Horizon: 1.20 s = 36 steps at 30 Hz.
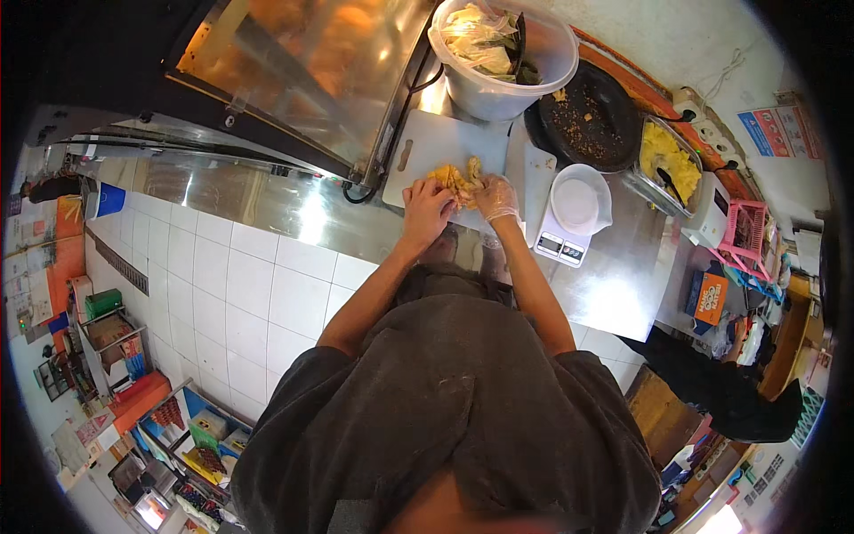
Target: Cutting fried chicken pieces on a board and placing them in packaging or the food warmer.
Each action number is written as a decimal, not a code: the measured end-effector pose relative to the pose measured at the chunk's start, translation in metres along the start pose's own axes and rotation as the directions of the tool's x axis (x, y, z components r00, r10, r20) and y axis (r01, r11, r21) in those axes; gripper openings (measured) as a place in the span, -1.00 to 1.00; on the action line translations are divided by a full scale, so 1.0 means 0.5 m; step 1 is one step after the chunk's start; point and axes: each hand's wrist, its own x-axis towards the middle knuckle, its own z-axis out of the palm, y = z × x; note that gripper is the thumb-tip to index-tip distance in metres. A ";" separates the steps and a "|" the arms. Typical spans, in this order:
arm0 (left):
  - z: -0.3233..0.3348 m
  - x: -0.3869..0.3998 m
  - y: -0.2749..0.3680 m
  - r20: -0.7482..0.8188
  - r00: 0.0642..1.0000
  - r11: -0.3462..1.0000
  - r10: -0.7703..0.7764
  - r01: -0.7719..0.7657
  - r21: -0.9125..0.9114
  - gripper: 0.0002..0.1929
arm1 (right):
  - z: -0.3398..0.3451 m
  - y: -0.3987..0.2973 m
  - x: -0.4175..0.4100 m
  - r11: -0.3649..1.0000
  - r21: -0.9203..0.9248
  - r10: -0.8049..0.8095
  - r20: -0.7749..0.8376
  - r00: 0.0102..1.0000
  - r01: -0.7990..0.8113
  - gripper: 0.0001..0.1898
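Note:
Yellow-brown pieces of food, likely cooked chicken (450, 177), lie on a white cutting board (427, 137) at the counter's edge. Bare and with bent fingers, my left hand (428, 208) grips the near left side of the food. My right hand (495, 197) wears a clear plastic glove and has its fingers on the right side of the same food. A knife with a broad blade (516, 153) lies just beyond my right hand, on the right part of the board area. The fingertips are partly hidden in the food.
Right of the boards, a white plastic bowl (578, 199) rests on a digital kitchen scale (562, 241). Behind are a black pan (590, 117) with crumbs, a large plastic tub (504, 90) and a metal tray of yellow food (669, 160). A glass-fronted warming cabinet (300, 73) stands left.

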 end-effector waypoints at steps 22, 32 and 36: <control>-0.098 -0.113 -0.040 -0.287 0.893 0.936 -0.346 0.310 -0.165 -0.79 | 0.109 -0.136 -0.006 0.913 -0.319 -0.276 -0.032 0.961 0.252 -0.26; -0.190 -0.472 0.052 -0.153 0.608 0.620 -0.779 0.710 -0.333 -0.77 | 0.093 0.003 0.177 0.734 -0.195 -0.656 0.046 0.754 0.650 -0.47; -0.146 -0.768 0.070 -0.124 0.428 0.446 -0.895 0.865 -0.230 -0.70 | 0.062 -0.041 0.181 0.879 0.226 -0.401 -0.130 0.907 0.421 -0.50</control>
